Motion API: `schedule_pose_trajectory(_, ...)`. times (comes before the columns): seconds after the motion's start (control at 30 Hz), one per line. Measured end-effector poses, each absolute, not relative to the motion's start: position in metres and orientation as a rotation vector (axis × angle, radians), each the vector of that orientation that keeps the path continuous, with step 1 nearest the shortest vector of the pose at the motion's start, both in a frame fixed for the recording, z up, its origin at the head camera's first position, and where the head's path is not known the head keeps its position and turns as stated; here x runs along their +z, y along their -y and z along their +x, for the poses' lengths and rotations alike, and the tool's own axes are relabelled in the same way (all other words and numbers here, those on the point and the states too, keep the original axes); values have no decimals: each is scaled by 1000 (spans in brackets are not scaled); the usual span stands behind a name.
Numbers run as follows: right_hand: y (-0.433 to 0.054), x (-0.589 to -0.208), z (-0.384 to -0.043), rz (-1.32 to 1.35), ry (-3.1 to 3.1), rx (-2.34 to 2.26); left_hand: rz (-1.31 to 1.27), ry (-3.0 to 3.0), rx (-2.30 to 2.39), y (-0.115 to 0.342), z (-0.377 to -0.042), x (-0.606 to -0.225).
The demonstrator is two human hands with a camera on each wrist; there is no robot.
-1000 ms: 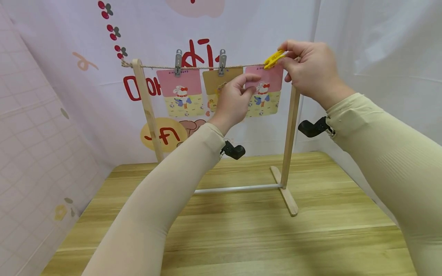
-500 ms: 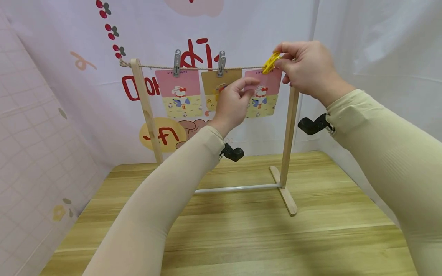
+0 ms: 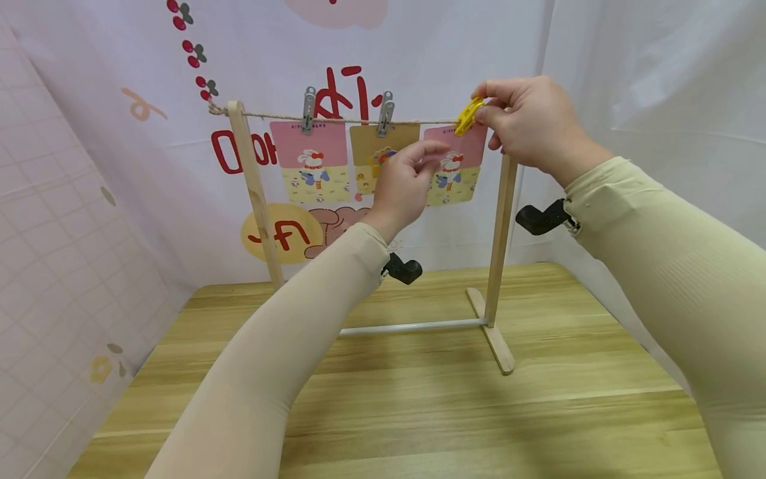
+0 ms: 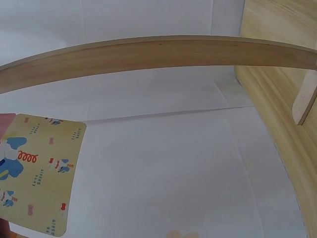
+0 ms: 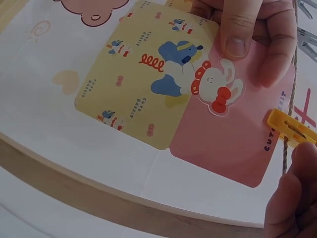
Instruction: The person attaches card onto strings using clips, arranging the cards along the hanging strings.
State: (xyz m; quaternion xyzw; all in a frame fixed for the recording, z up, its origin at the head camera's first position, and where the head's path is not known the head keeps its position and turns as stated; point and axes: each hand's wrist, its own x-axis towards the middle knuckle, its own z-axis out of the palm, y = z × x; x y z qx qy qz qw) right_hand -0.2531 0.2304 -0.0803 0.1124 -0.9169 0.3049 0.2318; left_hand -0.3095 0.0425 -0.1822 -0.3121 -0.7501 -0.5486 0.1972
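My right hand (image 3: 535,123) pinches a yellow clothespin (image 3: 468,117) on the twine (image 3: 437,122), at the top edge of the right-hand pink and yellow card (image 3: 462,187). In the right wrist view the tip of the clothespin overlaps the card's pink top and the twine. My left hand (image 3: 402,185) holds the same card by its left side, its thumb (image 5: 236,45) on the printed front and fingers partly hidden behind. Left of it hang a brown card (image 3: 366,142) and another pink and yellow card (image 3: 317,183), each under a grey clothespin (image 3: 385,113).
The twine runs between two wooden posts, the right post (image 3: 501,246) close below my right hand. A white rod (image 3: 413,326) joins them low down, above the wooden table (image 3: 419,412). A printed white cloth (image 3: 455,40) hangs behind.
My right hand and the yellow clothespin have moved slightly down and left, and the twine dips lower there. My left hand has sunk slightly, still on the card.
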Motion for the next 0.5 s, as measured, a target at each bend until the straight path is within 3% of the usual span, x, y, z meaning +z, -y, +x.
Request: schedule_pose_trajectory(0.5,-228,-81,-252,305,2555,811,-870,2081,-1536,-44,-311,-185)
